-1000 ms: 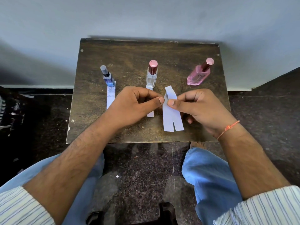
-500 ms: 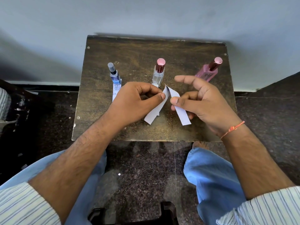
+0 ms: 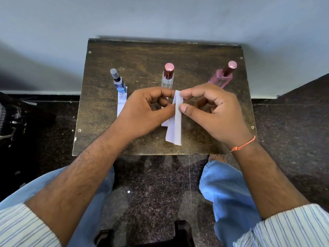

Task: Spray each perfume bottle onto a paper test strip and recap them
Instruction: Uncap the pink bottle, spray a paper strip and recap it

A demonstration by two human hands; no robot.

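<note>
A dark speckled stone floor (image 3: pixel 156 189) runs under a small worn wooden table (image 3: pixel 204 139) set against a pale wall (image 3: pixel 160 15). Nearest the person, over the table's front half, the left hand (image 3: pixel 140 111) and the right hand (image 3: pixel 215 111) each pinch the upper part of the paper strips (image 3: pixel 175 125) between thumb and forefinger, the other fingers curled; the strips hang overlapped. Another strip (image 3: pixel 121 104) lies flat before the blue bottle (image 3: pixel 119 82). Beyond the hands stand the clear bottle (image 3: pixel 167 75) and the pink bottle (image 3: pixel 222 77), all three capped.

Judging the risk: the thin strips cling together, so peeling them may tear or crease one, or a loose one may fall to the floor. The knuckles sit close before the clear and pink bottles; a jerk forward could topple them.
</note>
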